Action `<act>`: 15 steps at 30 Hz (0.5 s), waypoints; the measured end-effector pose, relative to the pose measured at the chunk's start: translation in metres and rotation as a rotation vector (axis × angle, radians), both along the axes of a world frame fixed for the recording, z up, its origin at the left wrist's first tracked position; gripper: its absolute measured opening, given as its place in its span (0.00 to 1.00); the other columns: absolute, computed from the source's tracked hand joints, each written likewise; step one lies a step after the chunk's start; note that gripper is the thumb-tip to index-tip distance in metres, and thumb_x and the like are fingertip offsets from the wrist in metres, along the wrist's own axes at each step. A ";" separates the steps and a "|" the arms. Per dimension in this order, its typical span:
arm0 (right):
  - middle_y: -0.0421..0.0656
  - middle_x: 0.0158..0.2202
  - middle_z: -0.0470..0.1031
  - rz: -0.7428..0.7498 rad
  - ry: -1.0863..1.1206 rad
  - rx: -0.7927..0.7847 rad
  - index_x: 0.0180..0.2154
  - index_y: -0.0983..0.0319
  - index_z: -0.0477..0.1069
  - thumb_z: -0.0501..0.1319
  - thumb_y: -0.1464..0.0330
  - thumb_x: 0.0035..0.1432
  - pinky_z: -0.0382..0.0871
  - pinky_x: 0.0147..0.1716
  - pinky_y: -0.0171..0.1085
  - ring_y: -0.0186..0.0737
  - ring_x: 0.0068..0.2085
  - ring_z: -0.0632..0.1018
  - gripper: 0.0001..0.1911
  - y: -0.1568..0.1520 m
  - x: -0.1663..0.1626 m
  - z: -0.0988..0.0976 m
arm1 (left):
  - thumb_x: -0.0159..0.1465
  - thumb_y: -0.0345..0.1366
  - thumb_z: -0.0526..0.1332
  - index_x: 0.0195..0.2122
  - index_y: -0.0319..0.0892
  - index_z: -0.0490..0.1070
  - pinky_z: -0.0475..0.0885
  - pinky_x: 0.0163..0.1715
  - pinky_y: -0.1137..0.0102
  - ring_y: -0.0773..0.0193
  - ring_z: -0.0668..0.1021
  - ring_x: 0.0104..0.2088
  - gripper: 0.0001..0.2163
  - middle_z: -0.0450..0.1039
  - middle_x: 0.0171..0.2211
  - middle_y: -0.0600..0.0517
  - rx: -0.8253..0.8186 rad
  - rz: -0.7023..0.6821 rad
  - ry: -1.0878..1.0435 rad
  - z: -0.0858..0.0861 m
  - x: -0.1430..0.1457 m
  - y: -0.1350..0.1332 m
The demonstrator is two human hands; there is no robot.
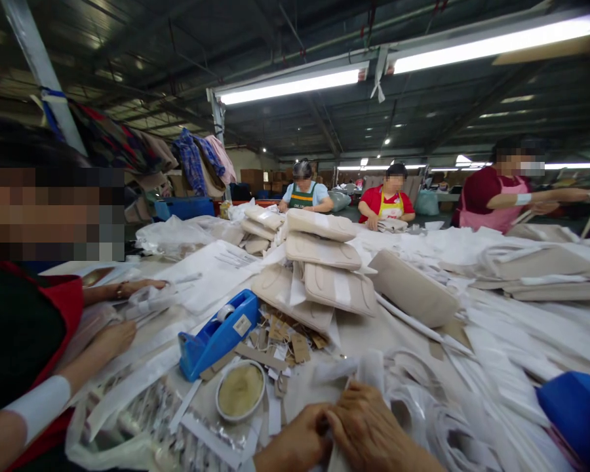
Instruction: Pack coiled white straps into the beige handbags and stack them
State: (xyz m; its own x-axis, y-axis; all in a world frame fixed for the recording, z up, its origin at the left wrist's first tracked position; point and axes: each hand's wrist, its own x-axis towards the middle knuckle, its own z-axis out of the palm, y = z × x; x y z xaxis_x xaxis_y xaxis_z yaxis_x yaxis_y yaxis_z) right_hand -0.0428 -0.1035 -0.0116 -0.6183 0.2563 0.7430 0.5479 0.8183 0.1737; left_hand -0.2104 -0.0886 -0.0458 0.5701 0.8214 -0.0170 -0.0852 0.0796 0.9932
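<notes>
A long work table [364, 334] is stretching through a dim factory hall under strip lights, its top buried in white wrapping and beige goods; at the near edge the person's left hand [295, 442] and right hand [373, 432] are meeting, both closing their fingers on a fold of white paper packing [358, 370] that is lying just in front of them, thumb of the left pressing against the right. The sheet looks thin and crumpled; pulling the 2 hands apart too sharply could be tearing it, and the loose layers beneath might be sliding with it.

Just left of the hands a round dish of yellowish paste [240, 390] is sitting close enough that a sweeping wrist could be tipping it; behind it a blue tape dispenser [219, 334] is lying beside scattered brown paper tags [290, 337]. A stack of beige padded bags [324, 269] is standing in the middle of the table, blocking reach beyond. A co-worker's hands [113, 337] are handling white strips at the left; 3 more people are working at the far side.
</notes>
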 end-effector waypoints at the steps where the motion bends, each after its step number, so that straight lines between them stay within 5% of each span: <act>1: 0.44 0.33 0.74 -0.001 -0.015 0.014 0.40 0.67 0.69 0.47 0.79 0.67 0.60 0.48 0.44 0.39 0.35 0.73 0.13 -0.001 0.000 -0.002 | 0.51 0.31 0.64 0.33 0.38 0.75 0.67 0.49 0.62 0.57 0.73 0.41 0.08 0.75 0.34 0.50 0.023 -0.004 0.028 0.006 -0.006 -0.004; 5: 0.44 0.33 0.73 -0.058 -0.085 -0.094 0.37 0.65 0.69 0.46 0.76 0.70 0.61 0.40 0.41 0.40 0.35 0.72 0.14 -0.006 -0.002 0.004 | 0.63 0.34 0.59 0.51 0.43 0.74 0.57 0.63 0.59 0.55 0.69 0.58 0.16 0.71 0.56 0.47 0.132 -0.028 0.256 0.034 -0.047 -0.026; 9: 0.41 0.25 0.70 -0.101 -0.121 -0.233 0.29 0.61 0.65 0.44 0.71 0.72 0.60 0.35 0.40 0.39 0.30 0.70 0.19 -0.008 -0.008 0.016 | 0.69 0.33 0.51 0.59 0.50 0.68 0.56 0.65 0.61 0.56 0.66 0.63 0.19 0.63 0.63 0.50 0.367 -0.153 0.471 0.054 -0.089 -0.048; 12: 0.41 0.26 0.70 -0.095 -0.109 -0.290 0.29 0.61 0.65 0.46 0.71 0.72 0.60 0.35 0.40 0.39 0.30 0.71 0.18 -0.006 -0.007 0.016 | 0.67 0.32 0.54 0.64 0.55 0.61 0.52 0.67 0.59 0.53 0.59 0.67 0.24 0.52 0.68 0.53 0.541 -0.317 0.519 0.061 -0.104 -0.055; 15: 0.43 0.28 0.72 -0.077 -0.070 -0.275 0.30 0.62 0.66 0.47 0.71 0.72 0.60 0.35 0.40 0.38 0.32 0.72 0.17 -0.003 -0.006 0.013 | 0.68 0.34 0.53 0.65 0.55 0.59 0.51 0.67 0.58 0.53 0.60 0.67 0.23 0.55 0.67 0.52 0.605 -0.423 0.493 0.060 -0.107 -0.053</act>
